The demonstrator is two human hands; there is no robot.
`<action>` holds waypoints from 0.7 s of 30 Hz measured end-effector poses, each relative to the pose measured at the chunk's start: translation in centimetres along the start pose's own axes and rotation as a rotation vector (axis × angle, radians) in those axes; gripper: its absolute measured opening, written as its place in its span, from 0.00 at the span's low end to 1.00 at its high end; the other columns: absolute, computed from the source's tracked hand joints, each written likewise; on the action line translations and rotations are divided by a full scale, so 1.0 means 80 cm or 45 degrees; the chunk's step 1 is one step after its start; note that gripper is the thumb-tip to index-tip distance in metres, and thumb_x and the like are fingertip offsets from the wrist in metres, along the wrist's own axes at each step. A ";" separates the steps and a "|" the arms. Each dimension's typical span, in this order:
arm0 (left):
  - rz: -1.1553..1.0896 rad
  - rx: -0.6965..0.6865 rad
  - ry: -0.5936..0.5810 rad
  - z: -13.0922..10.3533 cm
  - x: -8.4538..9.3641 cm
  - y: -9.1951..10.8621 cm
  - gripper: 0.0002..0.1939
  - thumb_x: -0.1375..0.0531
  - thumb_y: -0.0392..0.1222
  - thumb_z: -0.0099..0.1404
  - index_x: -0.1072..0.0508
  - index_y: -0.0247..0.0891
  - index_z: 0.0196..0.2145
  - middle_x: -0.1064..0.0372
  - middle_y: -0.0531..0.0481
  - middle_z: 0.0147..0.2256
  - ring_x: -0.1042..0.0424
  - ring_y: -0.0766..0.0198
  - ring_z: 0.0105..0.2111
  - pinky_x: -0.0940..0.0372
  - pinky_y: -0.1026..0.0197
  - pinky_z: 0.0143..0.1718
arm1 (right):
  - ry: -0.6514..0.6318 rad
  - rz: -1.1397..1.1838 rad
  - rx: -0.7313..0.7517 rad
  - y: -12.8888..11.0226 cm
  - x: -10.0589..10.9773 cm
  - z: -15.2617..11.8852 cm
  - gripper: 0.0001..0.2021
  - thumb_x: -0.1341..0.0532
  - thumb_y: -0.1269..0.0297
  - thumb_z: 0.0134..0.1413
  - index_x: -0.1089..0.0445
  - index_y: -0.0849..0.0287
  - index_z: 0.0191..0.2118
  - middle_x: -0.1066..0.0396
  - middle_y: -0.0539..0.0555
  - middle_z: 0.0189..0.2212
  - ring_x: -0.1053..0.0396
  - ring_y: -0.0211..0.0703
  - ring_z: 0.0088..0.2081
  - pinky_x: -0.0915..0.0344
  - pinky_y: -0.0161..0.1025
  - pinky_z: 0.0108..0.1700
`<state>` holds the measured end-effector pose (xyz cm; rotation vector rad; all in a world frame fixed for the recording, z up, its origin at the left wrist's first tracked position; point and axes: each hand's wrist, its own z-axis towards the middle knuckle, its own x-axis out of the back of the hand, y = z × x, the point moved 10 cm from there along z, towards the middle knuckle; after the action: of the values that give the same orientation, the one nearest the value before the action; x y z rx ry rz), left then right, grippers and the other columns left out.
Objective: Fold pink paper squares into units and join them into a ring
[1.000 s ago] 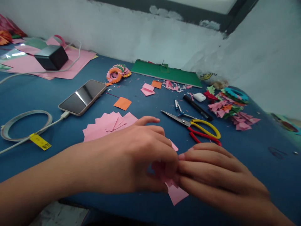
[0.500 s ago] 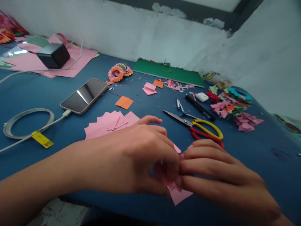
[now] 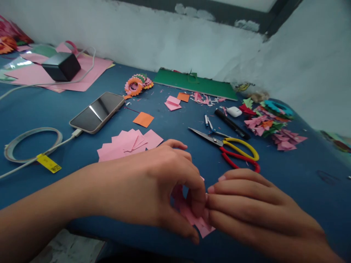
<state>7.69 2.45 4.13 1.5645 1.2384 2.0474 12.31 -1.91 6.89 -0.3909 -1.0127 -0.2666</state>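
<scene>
Between my hands is a ring of folded pink paper [image 3: 183,206], partly hidden by my fingers. My left hand [image 3: 164,186] curls round it, with the index finger inside the ring and the thumb along its near side. My right hand [image 3: 255,204] pinches the ring's right edge, its fingertips against the left fingers. A pink flap sticks out below the fingertips. Past my left wrist lies a fan of pink paper squares [image 3: 120,144], with a few small folded pieces on top. Yellow-and-red-handled scissors [image 3: 219,142] lie just beyond my right hand.
A phone [image 3: 97,112] on a cable, a tape roll [image 3: 8,146] and a black cube [image 3: 61,66] on pink sheets are at left. Orange squares [image 3: 143,119], finished paper rings [image 3: 134,86] and a green board [image 3: 194,84] lie farther back. A black pen [image 3: 231,123] and folded paper pieces [image 3: 265,122] are at right.
The pink flap below my fingertips now shows less and sits closer under them. My right hand has shifted slightly down. The ring stays in both hands.
</scene>
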 end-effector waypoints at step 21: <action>-0.048 -0.006 -0.039 -0.003 0.000 0.005 0.06 0.33 0.39 0.54 0.27 0.38 0.29 0.26 0.62 0.29 0.30 0.72 0.34 0.56 0.61 0.55 | 0.099 0.259 -0.068 0.015 -0.001 0.000 0.13 0.46 0.66 0.63 0.27 0.56 0.30 0.23 0.45 0.28 0.28 0.29 0.34 0.39 0.30 0.51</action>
<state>7.59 2.11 4.42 1.5532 1.2416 1.9942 12.72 -0.82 6.57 -0.5245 -0.8835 -0.1244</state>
